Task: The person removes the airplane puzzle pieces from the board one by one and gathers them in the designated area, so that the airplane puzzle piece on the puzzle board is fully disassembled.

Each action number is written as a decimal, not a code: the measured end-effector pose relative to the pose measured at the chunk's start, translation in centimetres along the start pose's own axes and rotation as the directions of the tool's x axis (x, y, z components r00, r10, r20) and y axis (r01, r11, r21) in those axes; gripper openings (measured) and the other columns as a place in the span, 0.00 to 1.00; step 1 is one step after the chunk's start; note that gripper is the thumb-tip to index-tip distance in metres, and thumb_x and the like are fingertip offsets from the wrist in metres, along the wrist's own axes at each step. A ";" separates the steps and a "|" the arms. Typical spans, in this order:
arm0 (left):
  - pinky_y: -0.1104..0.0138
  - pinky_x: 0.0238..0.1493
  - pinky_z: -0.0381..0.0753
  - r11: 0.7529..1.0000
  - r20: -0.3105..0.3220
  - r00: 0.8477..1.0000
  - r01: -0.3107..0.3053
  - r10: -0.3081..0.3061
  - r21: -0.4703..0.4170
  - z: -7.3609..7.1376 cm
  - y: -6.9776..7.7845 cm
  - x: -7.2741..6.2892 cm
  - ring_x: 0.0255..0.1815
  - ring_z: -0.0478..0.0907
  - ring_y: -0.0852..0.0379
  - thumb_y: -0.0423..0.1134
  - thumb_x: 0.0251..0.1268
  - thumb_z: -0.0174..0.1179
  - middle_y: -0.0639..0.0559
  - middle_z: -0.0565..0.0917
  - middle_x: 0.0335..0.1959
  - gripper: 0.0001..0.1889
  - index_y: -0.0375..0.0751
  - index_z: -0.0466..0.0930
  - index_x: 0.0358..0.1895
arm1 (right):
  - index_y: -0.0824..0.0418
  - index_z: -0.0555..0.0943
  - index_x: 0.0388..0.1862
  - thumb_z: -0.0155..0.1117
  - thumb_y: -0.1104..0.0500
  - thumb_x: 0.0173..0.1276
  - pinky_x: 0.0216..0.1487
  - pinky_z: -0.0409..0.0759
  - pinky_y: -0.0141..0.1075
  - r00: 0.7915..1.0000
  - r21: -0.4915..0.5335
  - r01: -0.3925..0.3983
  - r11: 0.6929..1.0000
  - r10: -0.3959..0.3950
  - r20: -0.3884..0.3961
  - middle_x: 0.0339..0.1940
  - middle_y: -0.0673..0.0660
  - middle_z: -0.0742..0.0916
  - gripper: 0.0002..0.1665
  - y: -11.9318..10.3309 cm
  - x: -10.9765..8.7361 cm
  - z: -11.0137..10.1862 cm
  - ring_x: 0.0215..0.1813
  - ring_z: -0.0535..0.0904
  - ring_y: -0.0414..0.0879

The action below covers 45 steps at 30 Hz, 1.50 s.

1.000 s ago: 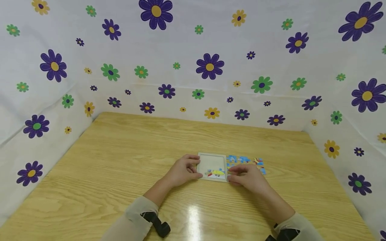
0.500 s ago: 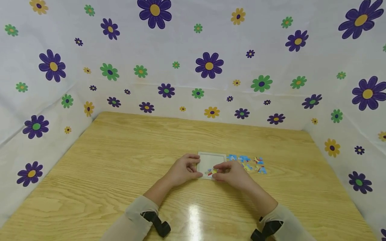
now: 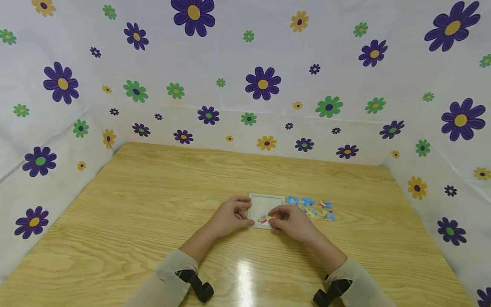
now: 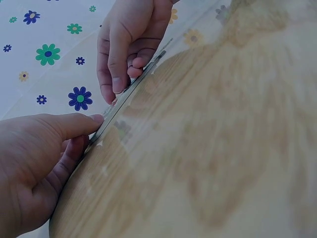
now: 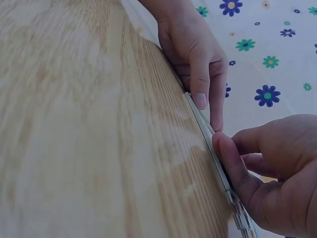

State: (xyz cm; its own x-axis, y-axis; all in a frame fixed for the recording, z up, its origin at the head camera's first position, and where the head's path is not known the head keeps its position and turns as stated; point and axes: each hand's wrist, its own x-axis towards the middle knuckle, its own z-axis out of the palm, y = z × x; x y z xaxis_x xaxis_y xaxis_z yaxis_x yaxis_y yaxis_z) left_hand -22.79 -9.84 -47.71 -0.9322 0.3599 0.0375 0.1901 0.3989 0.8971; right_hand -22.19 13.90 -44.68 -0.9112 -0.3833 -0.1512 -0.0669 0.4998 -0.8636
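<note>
A shallow square puzzle tray (image 3: 264, 199) with a pale rim lies on the table in the head view. My left hand (image 3: 230, 216) holds its left edge, with the thumb (image 4: 81, 124) low at the rim and the fingers higher up. Over the tray's lower right part is my right hand (image 3: 293, 221). Its thumb and forefinger pinch at a yellow puzzle piece (image 3: 272, 217) in the bottom of the tray, mostly hidden by the fingers. Left of them, a piece with red and white (image 3: 263, 219) shows in the tray. The wrist views see the tray (image 5: 205, 131) nearly edge-on.
Several loose blue, yellow and red puzzle pieces (image 3: 327, 204) lie to the right of the tray. The wooden table (image 3: 172, 179) extends around it. White cloth with printed flowers (image 3: 230, 98) stands at the back and both sides.
My right hand has moved left from the tray's right edge onto the yellow piece inside. My left hand has stayed at the left edge. The head view has shifted slightly.
</note>
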 end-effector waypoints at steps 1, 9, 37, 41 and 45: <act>0.75 0.41 0.81 1.000 0.000 1.000 0.001 -0.001 0.000 0.0 0.0 0.0 0.38 0.79 0.62 0.36 0.57 0.74 0.46 0.73 0.68 0.29 0.30 0.78 0.62 | 0.69 0.82 0.50 0.64 0.65 0.70 0.33 0.85 0.32 1.000 0.024 -0.007 1.000 0.007 0.005 0.28 0.56 0.82 0.12 0.0 0.0 0.0 0.29 0.85 0.43; 0.74 0.41 0.82 1.000 -0.001 1.000 -0.002 0.002 0.019 -0.2 0.3 0.0 0.39 0.80 0.62 0.36 0.57 0.74 0.47 0.73 0.68 0.29 0.31 0.78 0.62 | 0.73 0.77 0.51 0.60 0.69 0.72 0.39 0.87 0.33 0.997 0.233 -0.060 0.971 0.046 0.067 0.37 0.60 0.81 0.12 0.0 0.0 -0.7 0.35 0.86 0.45; 0.74 0.39 0.81 1.000 0.008 1.000 0.013 -0.013 -0.001 0.0 0.3 -0.2 0.38 0.79 0.61 0.35 0.57 0.74 0.47 0.73 0.67 0.30 0.33 0.77 0.64 | 0.76 0.78 0.58 0.63 0.65 0.72 0.48 0.87 0.39 0.987 0.203 -0.089 0.975 0.059 0.148 0.44 0.62 0.82 0.20 1.0 -1.1 -7.4 0.42 0.86 0.46; 0.75 0.40 0.80 1.000 0.010 1.000 0.013 -0.013 0.005 0.0 0.3 -0.2 0.38 0.79 0.61 0.35 0.57 0.74 0.47 0.73 0.68 0.30 0.33 0.77 0.64 | 0.76 0.77 0.59 0.64 0.65 0.71 0.49 0.86 0.40 0.984 0.205 -0.123 0.971 0.092 0.155 0.43 0.61 0.83 0.21 1.5 -1.2 -8.7 0.43 0.86 0.46; 0.75 0.39 0.80 1.000 0.009 1.000 0.012 -0.012 0.004 0.0 0.4 -0.2 0.38 0.78 0.61 0.35 0.57 0.74 0.47 0.73 0.68 0.30 0.33 0.77 0.64 | 0.76 0.76 0.60 0.64 0.65 0.71 0.48 0.87 0.39 0.978 0.189 -0.137 0.972 0.103 0.179 0.43 0.61 0.85 0.22 1.7 -1.3 -9.7 0.43 0.87 0.46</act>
State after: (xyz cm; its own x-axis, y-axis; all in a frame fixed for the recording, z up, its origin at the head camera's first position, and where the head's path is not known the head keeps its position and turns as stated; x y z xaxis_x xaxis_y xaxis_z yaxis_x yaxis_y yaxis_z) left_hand -22.51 -9.75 -47.33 -0.9317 0.3625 0.0232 0.1803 0.4061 0.8959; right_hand -25.07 22.74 -41.31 -0.8257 -0.4622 -0.3233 0.1368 0.3920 -0.9097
